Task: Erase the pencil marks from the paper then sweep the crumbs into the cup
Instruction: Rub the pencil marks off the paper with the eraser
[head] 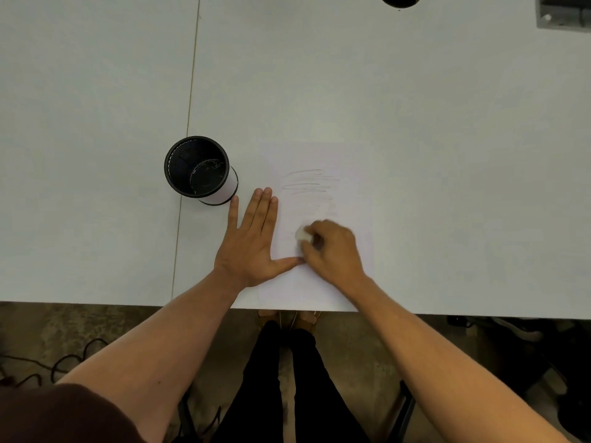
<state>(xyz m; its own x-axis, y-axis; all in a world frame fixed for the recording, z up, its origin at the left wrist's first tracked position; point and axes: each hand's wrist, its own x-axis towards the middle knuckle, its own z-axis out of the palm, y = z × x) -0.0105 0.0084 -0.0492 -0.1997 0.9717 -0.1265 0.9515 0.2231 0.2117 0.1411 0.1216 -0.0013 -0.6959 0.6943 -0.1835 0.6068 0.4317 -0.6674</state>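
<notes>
A white sheet of paper [348, 174] lies on the table near its front edge. Faint pencil marks [307, 182] run across its upper middle. My left hand [252, 241] lies flat with straight fingers on the paper's left edge and the table, thumb stretched to the right. My right hand [332, 251] grips a small white eraser [303, 235] and holds it against the lower middle of the paper, blurred by motion. A black mesh cup [200, 169] stands upright just left of the paper, a little beyond my left fingertips.
The white table [447, 123] has a seam [188, 123] running front to back left of the cup. A dark round object [399, 0] and a grey box [563, 12] sit at the far edge. Below the front edge are my legs and floor cables.
</notes>
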